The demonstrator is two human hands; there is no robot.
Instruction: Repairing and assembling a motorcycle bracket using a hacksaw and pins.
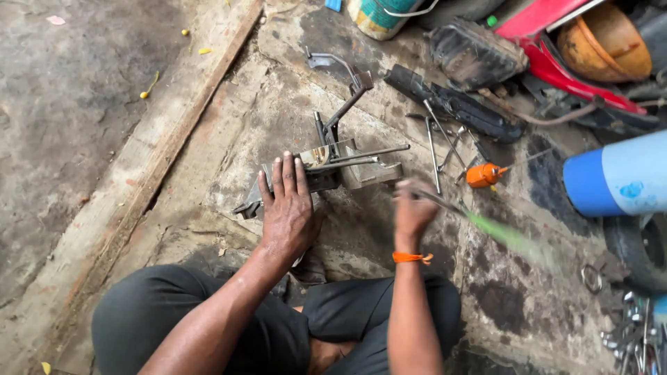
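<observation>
Metal bracket point(326, 170) under left hand point(286, 208) grip

left hand point(288, 208) presses a metal bracket point(326, 170); right hand point(413, 208) grips a blurred green-handled tool point(500, 232).

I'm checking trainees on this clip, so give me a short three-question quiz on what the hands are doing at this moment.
1. True or false: the left hand rests flat on the grey metal assembly on the floor.
2. What does the right hand grip? A) the orange oil can B) a green-handled tool, blurred C) the blue cylinder
3. Fill in: the right wrist wears an ______ band.

Key: 1 true; 2 B; 3 orange.
</observation>
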